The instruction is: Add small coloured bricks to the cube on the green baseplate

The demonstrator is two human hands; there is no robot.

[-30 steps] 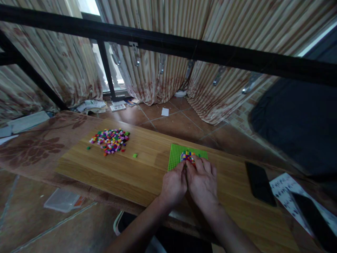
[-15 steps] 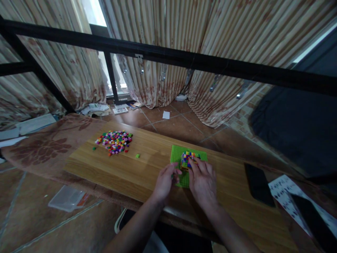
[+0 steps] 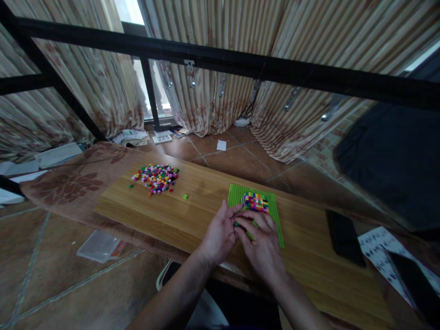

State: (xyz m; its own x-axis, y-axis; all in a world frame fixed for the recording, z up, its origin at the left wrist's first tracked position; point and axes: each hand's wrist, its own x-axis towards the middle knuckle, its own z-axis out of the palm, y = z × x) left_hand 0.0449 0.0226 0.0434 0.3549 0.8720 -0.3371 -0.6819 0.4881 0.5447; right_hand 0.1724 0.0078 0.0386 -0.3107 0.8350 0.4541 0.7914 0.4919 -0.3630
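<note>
drawn back from the brick block [image 3: 256,201], right hand [image 3: 263,240] pinches a green brick [image 3: 236,224] at spread left hand [image 3: 219,234].

Pair of bare forearms [image 3: 172,295], near side.
Left hand [image 3: 220,233]: palm upturned, loosely cupped; right hand [image 3: 261,240]: palm down, pinching.

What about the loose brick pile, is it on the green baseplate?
No, the loose brick pile lies on the wooden board, apart from the green baseplate.
</note>
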